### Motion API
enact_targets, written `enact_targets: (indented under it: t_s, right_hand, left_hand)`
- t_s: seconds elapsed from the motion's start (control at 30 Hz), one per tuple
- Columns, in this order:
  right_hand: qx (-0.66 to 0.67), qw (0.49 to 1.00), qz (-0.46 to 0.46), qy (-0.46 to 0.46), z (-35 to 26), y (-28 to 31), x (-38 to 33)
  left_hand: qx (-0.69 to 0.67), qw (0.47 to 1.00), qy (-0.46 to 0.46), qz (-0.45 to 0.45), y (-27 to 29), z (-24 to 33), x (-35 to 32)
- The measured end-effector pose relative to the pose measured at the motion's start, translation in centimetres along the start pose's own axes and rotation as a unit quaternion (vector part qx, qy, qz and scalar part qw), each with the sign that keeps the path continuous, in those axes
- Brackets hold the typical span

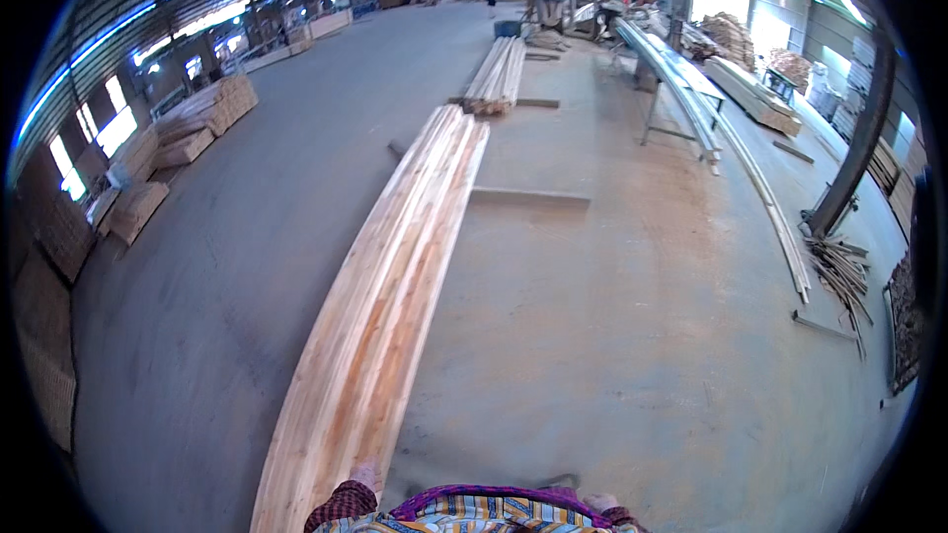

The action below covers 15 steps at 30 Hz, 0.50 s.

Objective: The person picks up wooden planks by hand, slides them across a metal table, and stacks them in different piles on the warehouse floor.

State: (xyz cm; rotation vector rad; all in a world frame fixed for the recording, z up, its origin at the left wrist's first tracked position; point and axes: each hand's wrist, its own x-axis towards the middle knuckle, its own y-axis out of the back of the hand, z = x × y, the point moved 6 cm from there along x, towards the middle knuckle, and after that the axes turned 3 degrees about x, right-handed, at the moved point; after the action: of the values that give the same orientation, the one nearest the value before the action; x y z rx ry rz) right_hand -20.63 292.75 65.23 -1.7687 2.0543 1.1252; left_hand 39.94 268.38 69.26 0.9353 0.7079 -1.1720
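In a big shed, under a long roof point(118, 15) with bright light coming through the gaps, I stand on a wide gray floor point(592, 365). It looks dusty, with brown patches to the right.

The biggest thing by me is a long bunch of boards point(385, 306) — pale wood with red-brown stripes. It lies on my left and runs away from me up the floor. Past its far end is a shorter stack point(499, 69). More wood point(202, 118) is piled far to the left, and to the right a dark post point(859, 153) stands near a heap of sticks point(839, 271). A gray bar point(528, 197) pokes out beside the boards.

My left hand point(365, 475) is at the near end of the boards, but I cannot tell if it touches them or how open it is. My right hand point(598, 501) is by my apron point(474, 506), apart from the boards — I cannot tell how open it is or if it holds anything.

I guess I am at the step of handling the boards from this end. Shifting one would call for two hands and a firm grip, since long wood may bend or swing.
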Motion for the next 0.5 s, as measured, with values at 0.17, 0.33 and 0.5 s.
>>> enact_targets:
  t_s: [0.17, 0.33, 0.5]
  right_hand:
    - [0.188, 0.971, 0.003, -0.15, 5.5, 9.1, -1.0]
    - [0.531, 0.833, 0.01, -0.154, 16.2, 20.1, 3.0]
    - [0.538, 0.808, 0.21, -0.112, 10.2, 35.0, 3.8]
  left_hand:
    - [0.119, 0.977, -0.035, -0.173, -21.9, 5.2, -7.0]
    - [0.011, 0.943, -0.048, -0.328, -44.5, 8.6, -4.3]
    - [0.599, 0.602, -0.408, -0.335, -55.0, 11.2, -0.1]
